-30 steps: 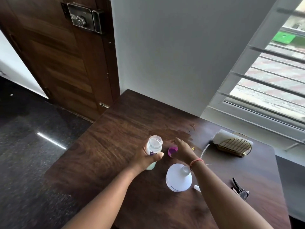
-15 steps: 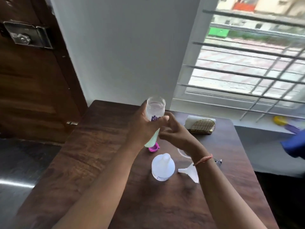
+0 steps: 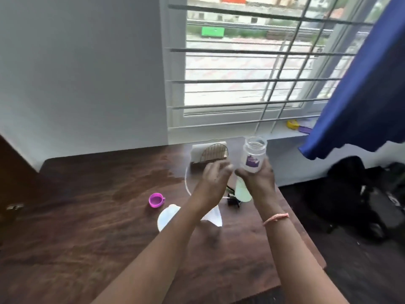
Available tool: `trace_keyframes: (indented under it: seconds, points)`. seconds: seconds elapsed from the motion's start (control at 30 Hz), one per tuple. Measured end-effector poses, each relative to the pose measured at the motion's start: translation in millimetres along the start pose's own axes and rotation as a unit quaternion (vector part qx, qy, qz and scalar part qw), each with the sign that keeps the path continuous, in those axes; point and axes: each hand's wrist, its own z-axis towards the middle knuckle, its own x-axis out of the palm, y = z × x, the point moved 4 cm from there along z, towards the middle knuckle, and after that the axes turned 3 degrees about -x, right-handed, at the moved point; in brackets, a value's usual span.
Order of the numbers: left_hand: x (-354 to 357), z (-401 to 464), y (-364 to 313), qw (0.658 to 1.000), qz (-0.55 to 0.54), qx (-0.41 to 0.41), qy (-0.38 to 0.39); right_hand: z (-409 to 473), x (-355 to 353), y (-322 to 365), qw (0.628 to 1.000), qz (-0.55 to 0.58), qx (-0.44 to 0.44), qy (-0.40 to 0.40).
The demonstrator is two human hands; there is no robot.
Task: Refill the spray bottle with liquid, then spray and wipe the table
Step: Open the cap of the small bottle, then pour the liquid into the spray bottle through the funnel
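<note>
Table: dark wood, filling the near and left part of the view.
White bottle: stands on the table near the middle, partly hidden behind the left forearm.
Funnel: white, lying on the table just right of the white bottle, also partly hidden by the forearm.
Pink cap: rests on the table, open side up, left of the white bottle and apart from it.
Spray head: a small dark piece on the table below the hands; detail too blurred to tell.
Left hand: raised above the table, fingers loosely spread, holding nothing, just left of the clear bottle.
Right hand: wrapped around the lower body of the clear bottle.
Clear bottle: held upright in the air, mouth uncovered, purple label, pale liquid at its bottom.
Wire rack: at the far table edge, holding something white.
Window: barred, beyond the table.
Blue curtain: far right.
</note>
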Motion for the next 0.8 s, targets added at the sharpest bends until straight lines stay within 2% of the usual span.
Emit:
trace_keyframes:
  seconds: [0.07, 0.17, 0.23, 0.37, 0.6, 0.7, 0.8]
  points:
    - [12.8, 3.2, 31.8, 0.99, 0.129, -0.043, 0.023, 4.8, -23.5, -15.0, 0.999, -0.016, 0.013, -0.038]
    - [24.4, 2.0, 69.8, 0.941, 0.301, -0.152, 0.024, 5.8, -46.0, -36.0, 0.998, -0.012, 0.04, -0.054]
    - [31.1, 0.3, 80.8, 0.921, 0.339, -0.189, 0.014, 4.3, -57.3, -46.8, 0.997, -0.018, 0.05, -0.057]
    - [36.4, 3.2, 92.6, 0.901, 0.377, -0.213, 0.007, -1.6, -64.1, -64.5, 0.997, -0.035, 0.063, -0.029]
    - [45.4, 4.9, 116.7, 0.911, 0.33, -0.246, 0.011, -20.7, -47.6, -91.3, 0.993, -0.078, 0.079, 0.047]
    - [44.0, 5.1, 112.1, 0.931, 0.288, -0.223, -0.027, -22.0, -45.9, -94.6, 0.99, -0.076, 0.097, 0.068]
    - [39.5, 15.6, 83.5, 0.956, 0.211, -0.203, -0.03, -18.2, -44.5, -86.5, 0.991, -0.056, 0.088, 0.079]
